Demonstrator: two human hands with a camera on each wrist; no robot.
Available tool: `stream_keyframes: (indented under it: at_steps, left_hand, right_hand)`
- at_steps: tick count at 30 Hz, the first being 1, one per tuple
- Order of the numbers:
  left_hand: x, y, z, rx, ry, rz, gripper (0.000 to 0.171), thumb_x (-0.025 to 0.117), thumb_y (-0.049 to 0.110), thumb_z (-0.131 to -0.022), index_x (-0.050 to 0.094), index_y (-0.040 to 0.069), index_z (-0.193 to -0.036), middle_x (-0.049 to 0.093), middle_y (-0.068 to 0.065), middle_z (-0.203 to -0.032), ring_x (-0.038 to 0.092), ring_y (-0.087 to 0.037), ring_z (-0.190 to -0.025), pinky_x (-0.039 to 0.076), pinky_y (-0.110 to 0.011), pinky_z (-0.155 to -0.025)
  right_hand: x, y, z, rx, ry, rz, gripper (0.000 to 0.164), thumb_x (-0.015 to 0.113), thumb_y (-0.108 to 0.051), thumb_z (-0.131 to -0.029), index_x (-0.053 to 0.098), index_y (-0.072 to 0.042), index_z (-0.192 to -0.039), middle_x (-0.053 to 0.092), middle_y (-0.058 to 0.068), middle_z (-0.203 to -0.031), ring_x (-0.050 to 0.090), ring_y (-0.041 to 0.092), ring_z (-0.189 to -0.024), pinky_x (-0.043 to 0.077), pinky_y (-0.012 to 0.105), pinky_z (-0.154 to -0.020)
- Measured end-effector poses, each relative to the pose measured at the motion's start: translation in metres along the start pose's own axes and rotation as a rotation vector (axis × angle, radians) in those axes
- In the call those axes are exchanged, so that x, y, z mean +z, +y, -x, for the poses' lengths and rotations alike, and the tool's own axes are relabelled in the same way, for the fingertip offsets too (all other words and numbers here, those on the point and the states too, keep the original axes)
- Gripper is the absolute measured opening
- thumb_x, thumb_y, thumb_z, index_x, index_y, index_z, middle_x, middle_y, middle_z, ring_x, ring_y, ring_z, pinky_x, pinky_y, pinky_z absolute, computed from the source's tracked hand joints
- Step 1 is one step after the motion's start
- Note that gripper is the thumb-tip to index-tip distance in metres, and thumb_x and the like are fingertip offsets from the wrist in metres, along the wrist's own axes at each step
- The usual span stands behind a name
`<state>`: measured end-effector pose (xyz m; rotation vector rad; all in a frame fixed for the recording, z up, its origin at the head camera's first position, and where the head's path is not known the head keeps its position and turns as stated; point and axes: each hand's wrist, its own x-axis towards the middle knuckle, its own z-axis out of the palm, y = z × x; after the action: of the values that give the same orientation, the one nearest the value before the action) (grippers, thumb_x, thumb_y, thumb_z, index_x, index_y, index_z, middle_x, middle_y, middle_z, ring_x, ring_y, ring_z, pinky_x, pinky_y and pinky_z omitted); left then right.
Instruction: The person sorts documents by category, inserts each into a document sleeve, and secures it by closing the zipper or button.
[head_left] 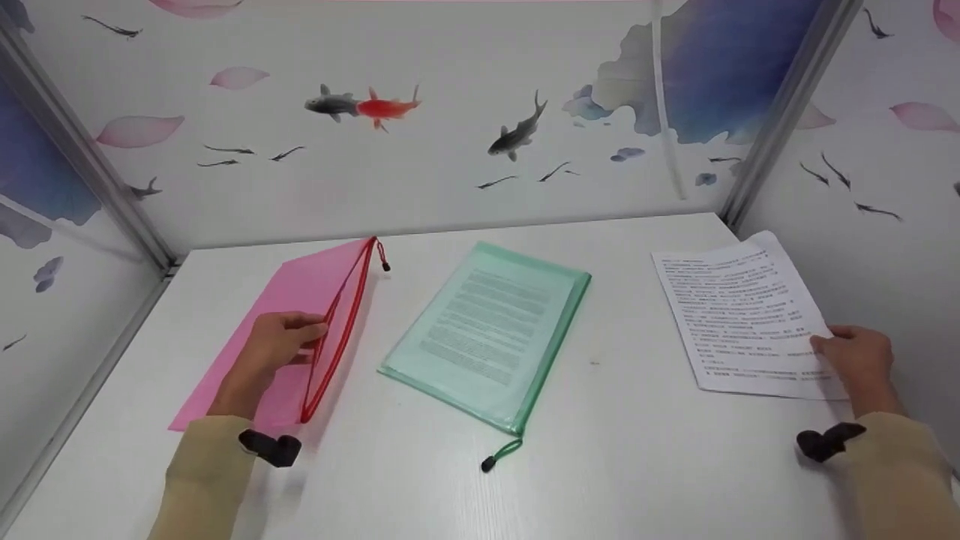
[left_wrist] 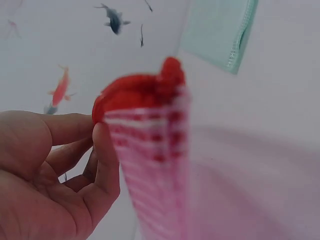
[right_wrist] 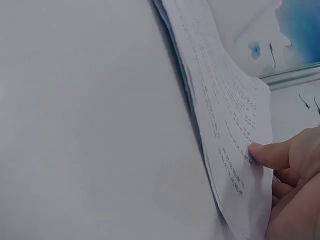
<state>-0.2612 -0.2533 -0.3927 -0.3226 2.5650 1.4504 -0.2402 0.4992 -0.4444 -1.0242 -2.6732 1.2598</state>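
Observation:
A pink zipper file pouch [head_left: 262,322] with a red zipper edge lies at the left of the table. My left hand [head_left: 281,345] pinches its upper edge near the zipper, and the mouth gapes a little. In the left wrist view, thumb and finger of the left hand [left_wrist: 65,165] grip the red zipper edge [left_wrist: 135,90]. At the right is a thin stack of printed paper sheets [head_left: 735,322]. My right hand [head_left: 862,364] holds its right edge, thumb on top and fingers beneath. The right wrist view shows the printed sheets [right_wrist: 215,115] bending up where they are held.
A green zipper file pouch [head_left: 487,330] with printed paper inside lies mid-table, its black-tipped zipper pull [head_left: 491,461] toward me. Walls painted with fish [head_left: 386,109] enclose the white table [head_left: 600,465] at the back and both sides.

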Motion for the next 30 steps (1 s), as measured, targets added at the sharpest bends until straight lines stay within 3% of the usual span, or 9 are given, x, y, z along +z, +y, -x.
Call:
stream_keyframes:
  at_steps: [3,7,9,12,13,16,20,25,30]
  left_hand:
    - [0.001,0.001,0.001,-0.006,0.01,0.014,0.048,0.065,0.032,-0.097,0.06,0.009,-0.139,0.059,-0.015,-0.136,0.064,-0.023,-0.104,0.059,-0.03,-0.091]
    - [0.002,0.002,0.002,0.006,0.024,0.037,0.049,0.066,0.034,-0.096,0.06,0.009,-0.138,0.059,-0.015,-0.136,0.064,-0.024,-0.104,0.059,-0.032,-0.092]
    - [0.002,0.002,0.004,0.011,0.032,0.054,0.05,0.066,0.034,-0.096,0.059,0.009,-0.139,0.059,-0.015,-0.135,0.065,-0.024,-0.105,0.059,-0.031,-0.091]
    - [0.002,0.002,0.006,0.018,0.042,0.082,0.05,0.065,0.035,-0.097,0.059,0.009,-0.139,0.059,-0.015,-0.135,0.065,-0.023,-0.107,0.059,-0.03,-0.09]
    - [0.002,0.002,0.006,0.021,0.045,0.095,0.049,0.065,0.035,-0.097,0.059,0.009,-0.139,0.06,-0.015,-0.134,0.065,-0.023,-0.107,0.059,-0.029,-0.089]
    - [0.002,0.003,0.007,0.026,0.048,0.132,0.05,0.066,0.036,-0.096,0.06,0.01,-0.138,0.06,-0.014,-0.134,0.065,-0.022,-0.106,0.059,-0.027,-0.088]
    - [0.001,0.004,0.008,0.033,0.047,0.168,0.052,0.067,0.039,-0.095,0.06,0.011,-0.139,0.061,-0.011,-0.133,0.064,-0.021,-0.107,0.058,-0.025,-0.088]
    - [-0.003,0.002,0.01,0.049,0.048,0.213,0.054,0.066,0.041,-0.095,0.059,0.011,-0.139,0.06,-0.008,-0.13,0.062,-0.02,-0.108,0.058,-0.023,-0.088]
    - [-0.003,0.0,0.01,0.046,0.053,0.252,0.053,0.065,0.04,-0.096,0.058,0.012,-0.14,0.061,-0.006,-0.13,0.062,-0.019,-0.11,0.057,-0.023,-0.088]
  right_hand:
    - [0.0,-0.006,0.004,0.025,-0.013,-0.047,0.064,0.05,-0.027,-0.102,0.028,0.002,-0.154,0.031,0.03,-0.158,0.043,0.039,-0.129,0.045,0.039,-0.09]
    - [0.002,-0.018,0.011,0.084,-0.033,-0.146,0.068,0.049,-0.031,-0.103,0.022,-0.004,-0.158,0.023,0.023,-0.164,0.034,0.038,-0.138,0.038,0.049,-0.114]
    - [0.004,-0.025,0.014,0.106,-0.043,-0.191,0.069,0.05,-0.032,-0.102,0.02,-0.006,-0.159,0.02,0.02,-0.166,0.032,0.036,-0.141,0.033,0.048,-0.119]
    - [0.006,-0.033,0.02,0.117,-0.068,-0.225,0.071,0.052,-0.034,-0.102,0.02,-0.009,-0.16,0.021,0.016,-0.166,0.035,0.032,-0.135,0.037,0.042,-0.11]
    - [0.007,-0.036,0.021,0.12,-0.072,-0.244,0.071,0.053,-0.034,-0.101,0.02,-0.009,-0.16,0.028,0.016,-0.163,0.038,0.029,-0.13,0.039,0.039,-0.106]
    - [0.008,-0.045,0.028,0.135,-0.089,-0.323,0.072,0.057,-0.034,-0.1,0.022,-0.013,-0.16,0.051,0.006,-0.135,0.044,0.019,-0.114,0.041,0.031,-0.093]
    - [0.008,-0.056,0.036,0.131,-0.126,-0.521,0.079,0.068,-0.031,-0.095,0.024,-0.017,-0.16,0.05,-0.016,-0.099,0.047,0.008,-0.096,0.045,0.022,-0.079]
    - [0.012,-0.064,0.047,0.071,-0.244,-0.715,0.096,0.077,-0.027,-0.087,0.017,-0.018,-0.161,0.059,-0.019,-0.092,0.059,0.001,-0.086,0.052,0.018,-0.07]
    - [0.021,-0.074,0.055,0.032,-0.364,-0.79,0.098,0.074,-0.022,-0.09,0.009,-0.018,-0.162,0.068,-0.017,-0.087,0.065,0.002,-0.083,0.057,0.02,-0.071]
